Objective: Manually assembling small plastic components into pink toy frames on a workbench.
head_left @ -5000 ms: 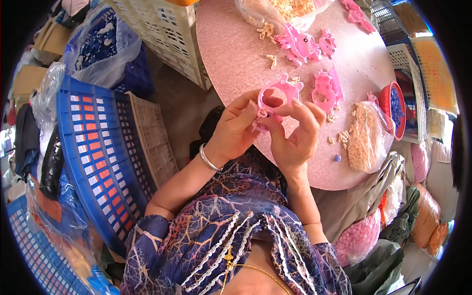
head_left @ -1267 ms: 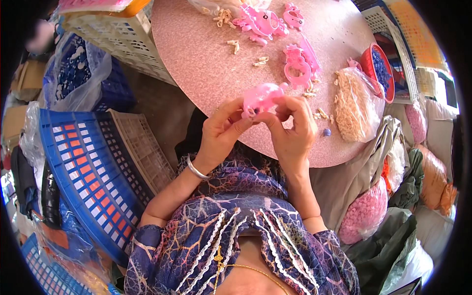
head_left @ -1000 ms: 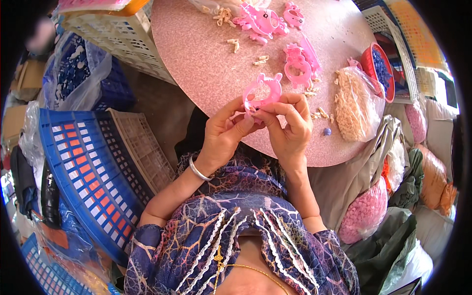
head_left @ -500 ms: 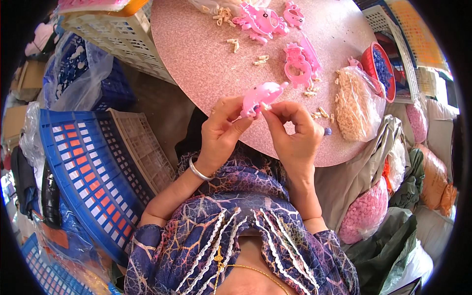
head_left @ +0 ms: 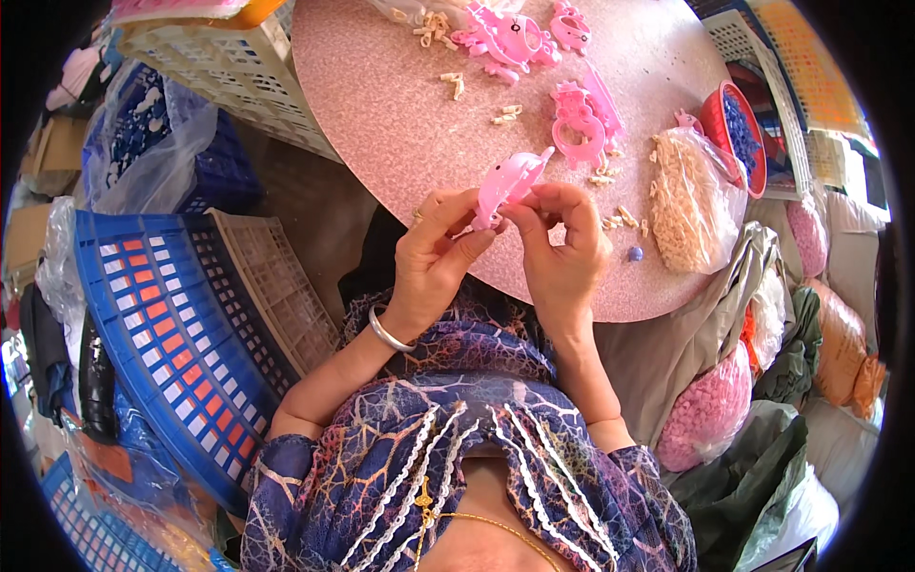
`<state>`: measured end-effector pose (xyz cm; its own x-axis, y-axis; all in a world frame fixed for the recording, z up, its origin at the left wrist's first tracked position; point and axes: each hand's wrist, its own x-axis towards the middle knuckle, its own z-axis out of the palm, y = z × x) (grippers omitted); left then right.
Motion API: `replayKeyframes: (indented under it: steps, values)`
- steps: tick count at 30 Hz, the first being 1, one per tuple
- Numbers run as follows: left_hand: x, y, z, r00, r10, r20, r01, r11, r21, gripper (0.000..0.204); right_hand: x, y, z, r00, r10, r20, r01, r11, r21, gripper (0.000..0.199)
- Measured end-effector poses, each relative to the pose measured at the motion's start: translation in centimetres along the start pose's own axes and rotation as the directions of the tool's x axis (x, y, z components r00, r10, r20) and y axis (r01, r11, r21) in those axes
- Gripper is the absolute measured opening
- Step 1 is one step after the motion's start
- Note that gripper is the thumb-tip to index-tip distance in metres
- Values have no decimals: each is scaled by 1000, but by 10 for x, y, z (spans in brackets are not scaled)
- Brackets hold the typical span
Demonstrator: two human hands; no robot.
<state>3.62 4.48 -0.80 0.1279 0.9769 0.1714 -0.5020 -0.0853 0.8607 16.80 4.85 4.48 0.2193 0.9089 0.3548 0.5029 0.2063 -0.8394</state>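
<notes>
Above the near edge of the round table, a curved pink plastic toy shell with a dark dot on it is held up, tilted. My left hand, with a silver bangle on the wrist, grips its left end between thumb and fingers. At its lower right edge, my right hand has thumb and fingertips closed against the shell; any small piece between them is hidden. A small blue ball rests on the table right of that hand. Small cream plastic pieces lie near it.
More pink toy parts lie on the speckled pink table. A bag of cream pieces and a red basket of blue pieces stand at the right. A blue crate is at my left, filled bags at my right.
The shell has turned more upright between my hands. My right hand has shifted slightly left and up, its fingertips now against the shell's edge.
</notes>
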Motion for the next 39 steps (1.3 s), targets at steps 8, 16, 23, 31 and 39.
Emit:
replayKeyframes:
  steps: [8,16,23,31,39]
  values:
    - [6,21,4,973,-230,0,222,942,-250,41,-1,19,1,975,192,110,-219,912,347,38]
    - [5,25,4,936,-351,-43,345,933,-101,41,13,15,-8,876,359,323,-479,736,479,32]
    - [5,23,0,812,499,301,-457,225,861,52,14,14,-3,838,452,306,-545,665,510,30]
    - [5,13,-5,852,391,348,-437,163,885,37,11,8,2,852,421,310,-517,766,381,30]
    - [7,26,-22,918,-289,-272,224,943,-246,27,11,19,-7,927,352,132,-373,901,219,16]
